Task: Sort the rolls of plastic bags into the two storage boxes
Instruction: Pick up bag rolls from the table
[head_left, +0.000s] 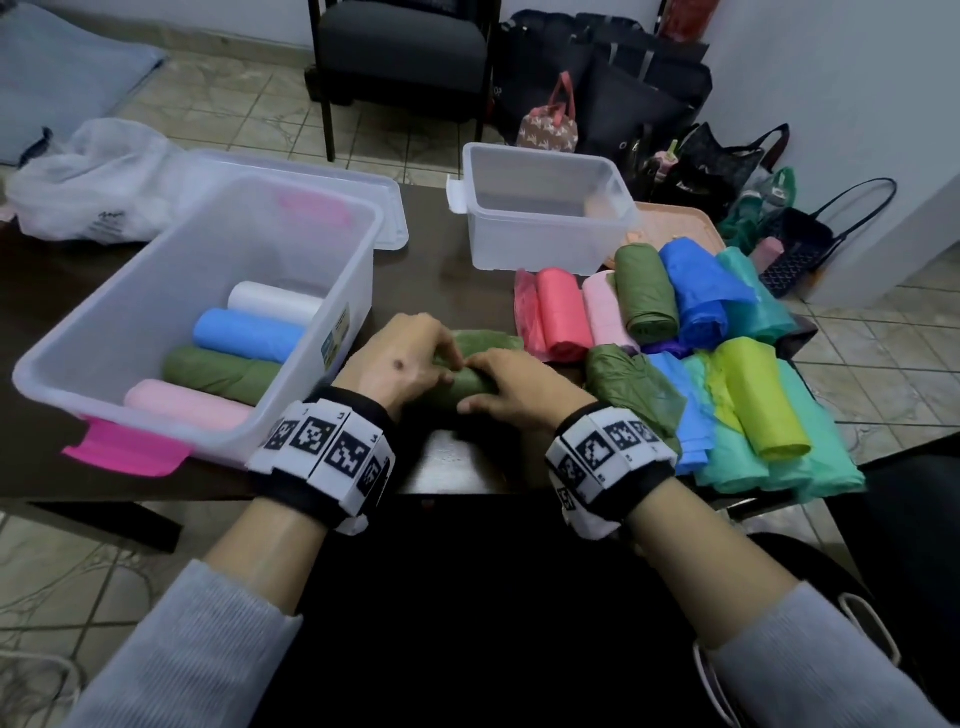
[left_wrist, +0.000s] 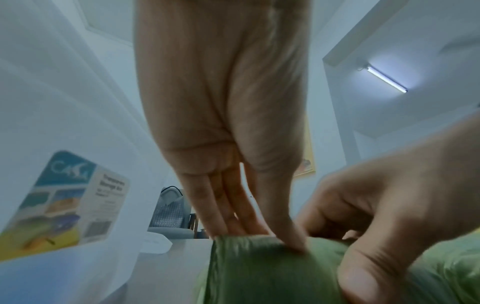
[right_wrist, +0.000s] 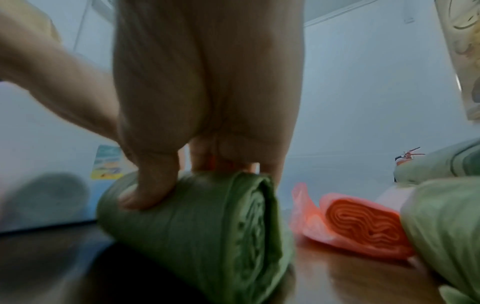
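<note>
A dark green roll (head_left: 470, 387) lies on the dark table in front of me, its loose tail (head_left: 488, 343) spread behind it. My left hand (head_left: 447, 364) holds its left end, fingers behind and thumb on top (left_wrist: 259, 236). My right hand (head_left: 483, 384) grips its right part, thumb pressed on the near side (right_wrist: 182, 185). The big clear box (head_left: 311, 249) at left holds white (head_left: 275, 301), blue (head_left: 249, 332), green (head_left: 223, 374) and pink (head_left: 187, 405) rolls. The small clear box (head_left: 545, 244) stands behind, and I see no roll in it.
Several rolls and loose bags are piled on the right: red (head_left: 563, 312), green (head_left: 647, 291), blue (head_left: 696, 291), yellow-green (head_left: 763, 400). A lid (head_left: 384, 208) lies behind the big box, a white bag (head_left: 88, 182) at far left. The table's front edge (head_left: 452, 488) is near my wrists.
</note>
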